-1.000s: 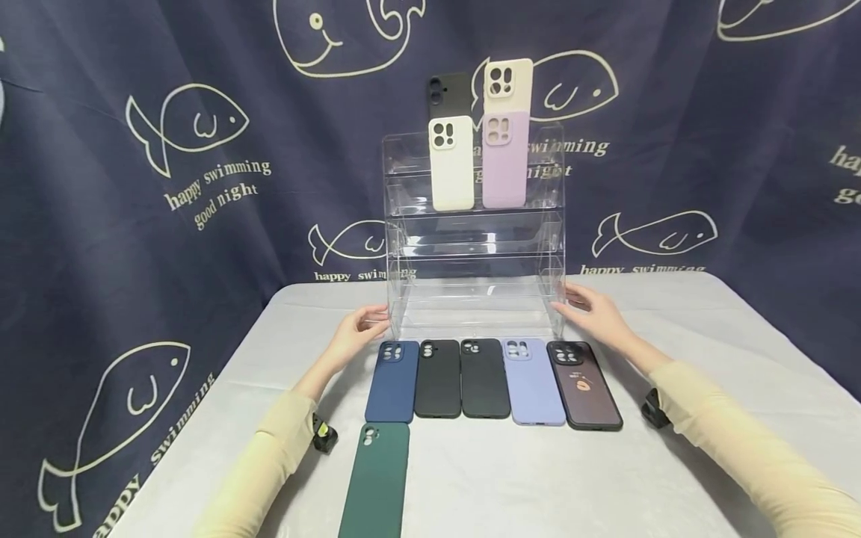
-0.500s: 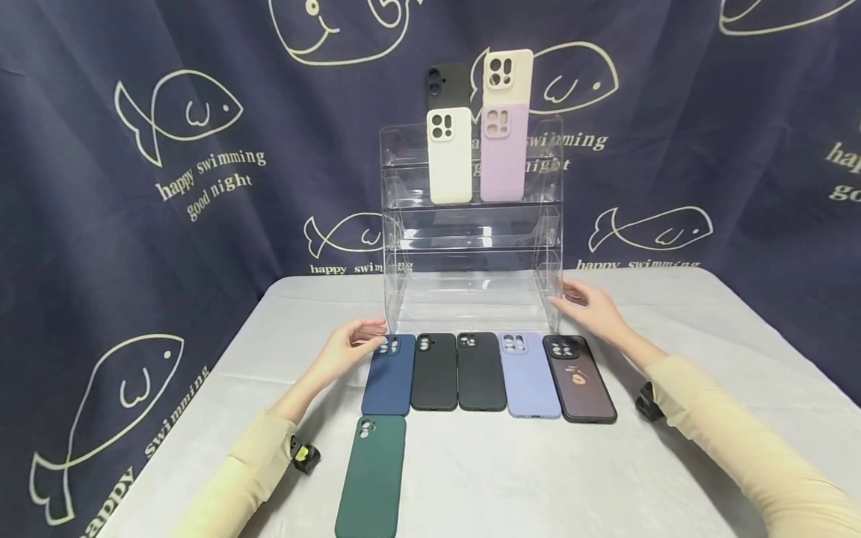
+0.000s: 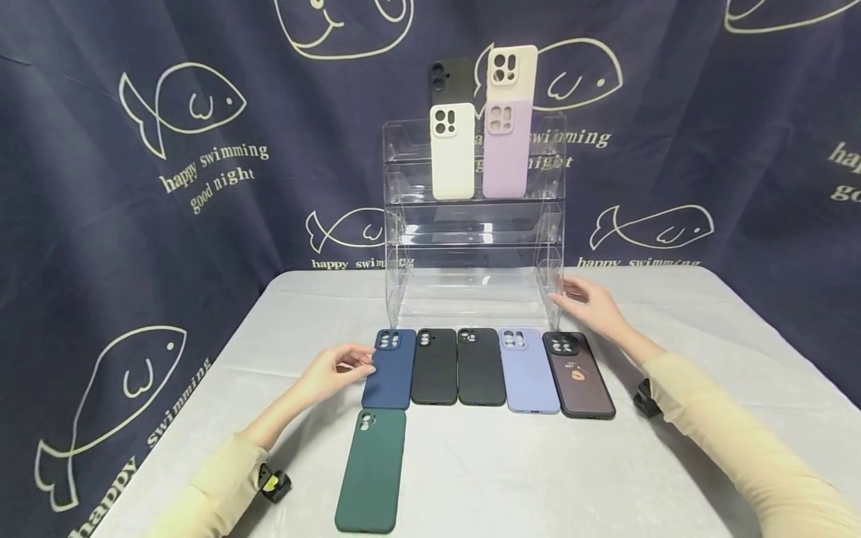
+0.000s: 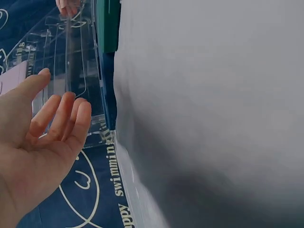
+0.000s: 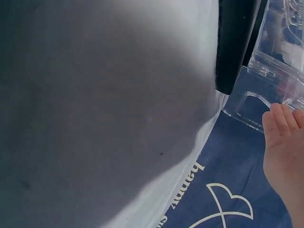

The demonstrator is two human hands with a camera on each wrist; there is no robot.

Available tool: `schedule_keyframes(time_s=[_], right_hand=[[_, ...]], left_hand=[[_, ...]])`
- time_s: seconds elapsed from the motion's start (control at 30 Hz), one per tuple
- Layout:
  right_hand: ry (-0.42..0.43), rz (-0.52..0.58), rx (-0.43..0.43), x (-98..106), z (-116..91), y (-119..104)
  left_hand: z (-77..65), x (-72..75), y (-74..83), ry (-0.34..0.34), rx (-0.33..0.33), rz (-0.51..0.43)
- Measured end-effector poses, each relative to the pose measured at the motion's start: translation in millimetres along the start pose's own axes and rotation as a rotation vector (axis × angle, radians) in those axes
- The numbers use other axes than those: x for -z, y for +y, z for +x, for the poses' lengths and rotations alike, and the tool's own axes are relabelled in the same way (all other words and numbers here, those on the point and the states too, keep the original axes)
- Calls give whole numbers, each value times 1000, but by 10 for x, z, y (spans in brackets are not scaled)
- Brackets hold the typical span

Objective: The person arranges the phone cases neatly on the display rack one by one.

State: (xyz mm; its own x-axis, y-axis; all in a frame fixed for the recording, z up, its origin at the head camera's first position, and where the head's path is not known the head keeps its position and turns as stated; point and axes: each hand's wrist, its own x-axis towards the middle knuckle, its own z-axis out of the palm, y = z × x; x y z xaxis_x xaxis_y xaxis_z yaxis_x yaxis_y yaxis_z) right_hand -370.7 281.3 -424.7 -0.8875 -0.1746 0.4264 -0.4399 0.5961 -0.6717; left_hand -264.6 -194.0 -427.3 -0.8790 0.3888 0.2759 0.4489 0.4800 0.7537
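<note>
My left hand [image 3: 339, 370] is beside the left edge of a navy phone case [image 3: 390, 370], fingertips right at its side. In the left wrist view its fingers [image 4: 64, 116] are loosely bent, with nothing between them and the thumb. My right hand [image 3: 592, 302] touches the right side panel of a clear tiered display stand [image 3: 471, 302]; in the right wrist view its fingers [image 5: 280, 118] lie nearly straight against the plastic. Along the stand's front, right of the navy case, lie two black cases [image 3: 435, 366], a periwinkle case [image 3: 530, 373] and a dark printed case [image 3: 581, 381].
A green case [image 3: 370, 471] lies in front of the navy one. Upright on the stand's upper tiers are a white case [image 3: 453, 161], a lilac case [image 3: 506, 161], a black case [image 3: 457, 82] and a cream case [image 3: 521, 75]. A navy fish-print curtain [image 3: 336, 134] hangs behind the pale tabletop [image 3: 538, 478].
My left hand has left the stand's left side and moved toward me, down to the navy case's left edge. The right hand stays at the stand's right side.
</note>
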Motion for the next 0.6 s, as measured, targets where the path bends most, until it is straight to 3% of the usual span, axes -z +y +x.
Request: schedule_keyframes(time_s=[0.2,0.4,0.6], right_hand=[[1,2,3,13,-5,23],[-10,10,-6,33,-25,8],[-18,12,-27,19,-2,-14]], left_hand=[[-156,-11,28,-79,47,24],[-253,-58,75,-144,17,87],[-306,-67,161,-192,56,72]])
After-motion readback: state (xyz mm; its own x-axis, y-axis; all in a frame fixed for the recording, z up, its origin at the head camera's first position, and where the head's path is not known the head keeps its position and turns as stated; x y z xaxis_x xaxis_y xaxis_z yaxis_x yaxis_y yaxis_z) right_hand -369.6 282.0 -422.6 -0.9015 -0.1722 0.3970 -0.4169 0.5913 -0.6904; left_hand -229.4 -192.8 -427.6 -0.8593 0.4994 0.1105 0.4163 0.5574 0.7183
